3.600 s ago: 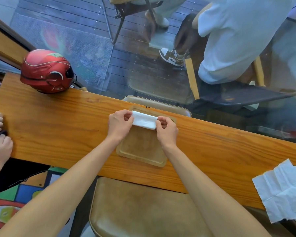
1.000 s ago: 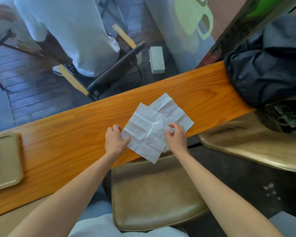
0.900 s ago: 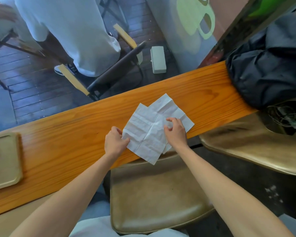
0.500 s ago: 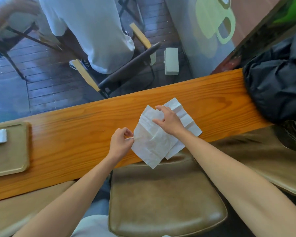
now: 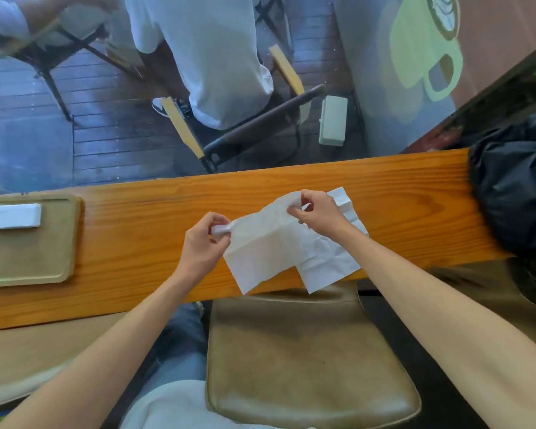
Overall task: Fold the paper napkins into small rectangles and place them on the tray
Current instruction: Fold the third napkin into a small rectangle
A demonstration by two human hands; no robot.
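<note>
Head view showed the left hand (image 5: 203, 243) with thumb and fingers pressed together, pinching the left corner of an unfolded napkin (image 5: 260, 252). The right hand (image 5: 319, 213) pinched the same napkin's far corner between thumb and forefinger, its other fingers curled in. The napkin hung between the hands over the wooden counter (image 5: 136, 230), its lower corner reaching past the near edge. A second napkin (image 5: 331, 261) lay under it on the counter, partly hidden by the right wrist and the first sheet. Well apart to the left, a folded napkin (image 5: 12, 215) rested on the tray (image 5: 28, 258), both cut off by the frame edge.
</note>
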